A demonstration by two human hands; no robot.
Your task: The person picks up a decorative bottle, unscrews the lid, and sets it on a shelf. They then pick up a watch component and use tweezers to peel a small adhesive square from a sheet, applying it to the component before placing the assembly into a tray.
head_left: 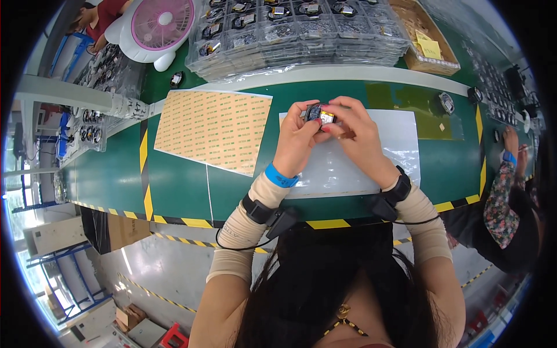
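In the middle of the frame, the left hand (295, 138) and the right hand (355, 132) both pinch a small dark part (319, 114) between their fingers. They hold it just above a white sheet (371, 168) on the green table (180, 185). A tan sheet (212, 130) lies to the left, and clear trays (296, 29) sit at the top.

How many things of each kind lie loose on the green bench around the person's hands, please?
Tan sheets: 1
White sheets: 1
Yellow-green film sheets: 1
Small dark parts: 3
Total: 6
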